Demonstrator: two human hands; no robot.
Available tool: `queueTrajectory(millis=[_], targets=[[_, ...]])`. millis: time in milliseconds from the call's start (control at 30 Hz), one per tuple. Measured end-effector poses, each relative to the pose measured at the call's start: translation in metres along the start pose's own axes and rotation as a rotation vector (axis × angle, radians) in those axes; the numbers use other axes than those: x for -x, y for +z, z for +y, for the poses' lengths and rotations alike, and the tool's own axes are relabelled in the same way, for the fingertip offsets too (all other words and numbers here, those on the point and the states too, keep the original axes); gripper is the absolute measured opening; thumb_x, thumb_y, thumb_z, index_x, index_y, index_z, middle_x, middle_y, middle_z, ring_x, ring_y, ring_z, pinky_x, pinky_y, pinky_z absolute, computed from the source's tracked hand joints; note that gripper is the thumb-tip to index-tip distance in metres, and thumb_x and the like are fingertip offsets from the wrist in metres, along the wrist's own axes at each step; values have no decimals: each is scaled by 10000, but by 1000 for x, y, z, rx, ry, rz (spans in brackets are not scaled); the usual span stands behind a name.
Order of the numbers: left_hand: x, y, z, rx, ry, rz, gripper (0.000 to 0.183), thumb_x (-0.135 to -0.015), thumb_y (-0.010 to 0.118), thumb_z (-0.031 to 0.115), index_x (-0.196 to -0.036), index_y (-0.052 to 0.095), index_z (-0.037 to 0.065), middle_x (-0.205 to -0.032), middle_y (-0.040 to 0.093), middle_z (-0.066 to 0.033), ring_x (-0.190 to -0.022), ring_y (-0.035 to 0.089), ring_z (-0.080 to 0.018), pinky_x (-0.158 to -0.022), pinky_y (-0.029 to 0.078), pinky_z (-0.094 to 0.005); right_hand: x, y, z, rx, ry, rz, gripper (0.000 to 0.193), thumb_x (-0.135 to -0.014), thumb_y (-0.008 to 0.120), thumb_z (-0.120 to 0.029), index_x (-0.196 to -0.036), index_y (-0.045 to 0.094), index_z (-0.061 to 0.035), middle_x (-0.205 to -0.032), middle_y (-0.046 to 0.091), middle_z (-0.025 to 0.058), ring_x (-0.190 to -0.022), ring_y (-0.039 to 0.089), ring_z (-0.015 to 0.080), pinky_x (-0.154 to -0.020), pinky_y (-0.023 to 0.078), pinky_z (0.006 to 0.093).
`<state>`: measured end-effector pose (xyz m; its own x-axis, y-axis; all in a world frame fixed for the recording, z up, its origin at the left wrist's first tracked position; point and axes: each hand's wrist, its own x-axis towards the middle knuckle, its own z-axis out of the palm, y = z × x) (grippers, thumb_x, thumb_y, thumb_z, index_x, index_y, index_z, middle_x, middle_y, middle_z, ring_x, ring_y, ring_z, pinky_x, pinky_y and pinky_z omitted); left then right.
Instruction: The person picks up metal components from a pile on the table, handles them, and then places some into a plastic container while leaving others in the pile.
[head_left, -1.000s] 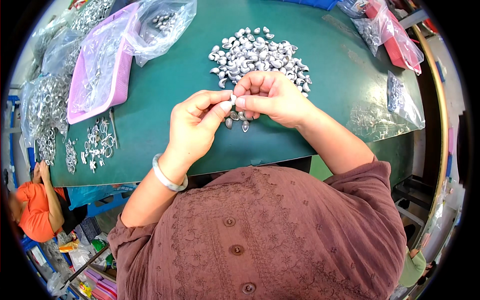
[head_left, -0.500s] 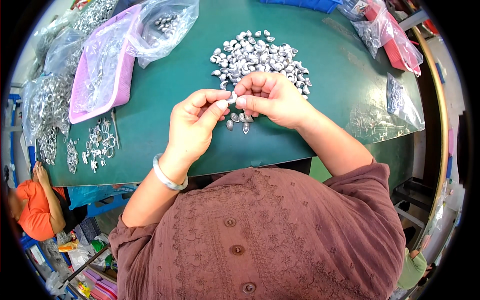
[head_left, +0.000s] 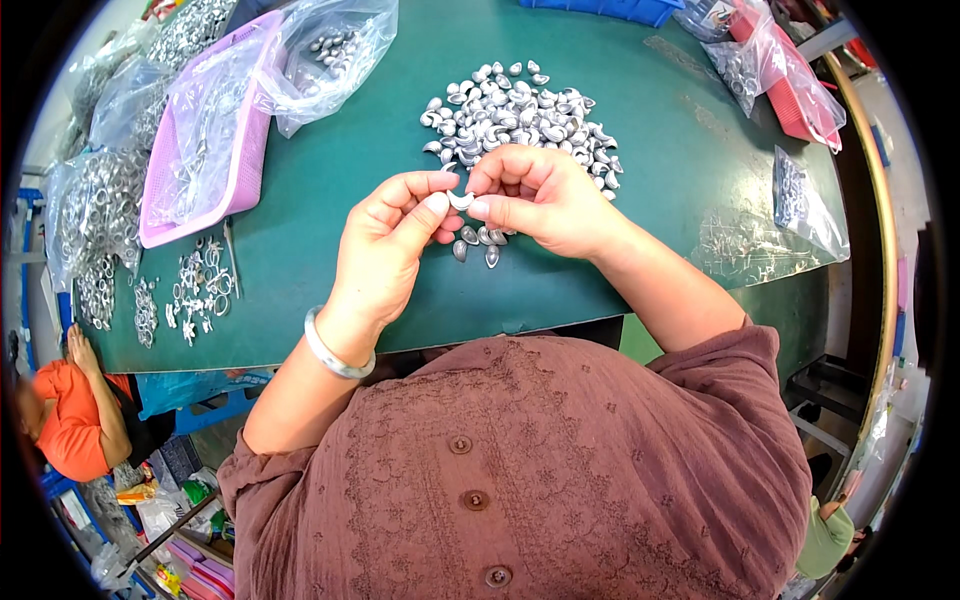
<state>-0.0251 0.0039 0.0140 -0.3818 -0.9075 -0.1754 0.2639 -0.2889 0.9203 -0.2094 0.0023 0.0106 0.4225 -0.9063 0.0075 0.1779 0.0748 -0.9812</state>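
Between my two hands is a small curved silver metal piece [head_left: 461, 201], pinched at both ends. My left hand [head_left: 393, 228], with a pale bangle [head_left: 333, 346] on its wrist, grips one end between thumb and forefinger. The other end sits in the fingertips of my right hand [head_left: 545, 200]. Just beyond my hands lies a heap of similar silver pieces [head_left: 520, 115]. Several loose silver pieces [head_left: 484, 237] rest on the table below my fingers, some partly hidden by my right hand.
The green table [head_left: 370, 150] carries a pink basket [head_left: 255, 150] and plastic bags of metal parts [head_left: 95, 205] at left, with small loose parts [head_left: 203, 283] nearer. At right are a red basket [head_left: 803, 105] and a clear bag [head_left: 805, 210]. A person in orange [head_left: 75, 425] sits at far left.
My fingertips have drawn slightly apart, the left hand shifting a little left. More of the curved silver piece shows between them, now turned with its ends up.
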Motion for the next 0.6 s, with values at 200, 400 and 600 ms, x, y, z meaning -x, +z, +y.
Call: queueTrajectory(millis=[200, 400, 600], targets=[[-2, 1, -5, 61, 16, -25, 220, -821, 566, 42, -1037, 556, 3, -889, 579, -40, -770, 536, -93, -695, 450, -214, 1, 2, -1, 168, -75, 31, 56, -787, 605, -75, -800, 578, -27, -734, 559, -8, -654, 505, 58, -583, 414, 200], [-3, 1, -6, 66, 37, -45, 265, -816, 563, 34, -1078, 538, 4, -889, 578, -40, -768, 531, -99, -712, 447, -215, 3, 5, -3, 326, -171, 77, 52, -763, 617, -51, -786, 576, -28, -711, 569, 10, -644, 513, 67, -568, 420, 215], [-1, 3, -6, -50, 130, -74, 302, -813, 563, 26, -1112, 530, -5, -915, 575, -34, -800, 532, -91, -736, 444, -210, 2, 5, -1, 516, -358, 112, 65, -742, 628, -34, -776, 572, -28, -686, 567, 37, -583, 523, 95, -512, 418, 226]])
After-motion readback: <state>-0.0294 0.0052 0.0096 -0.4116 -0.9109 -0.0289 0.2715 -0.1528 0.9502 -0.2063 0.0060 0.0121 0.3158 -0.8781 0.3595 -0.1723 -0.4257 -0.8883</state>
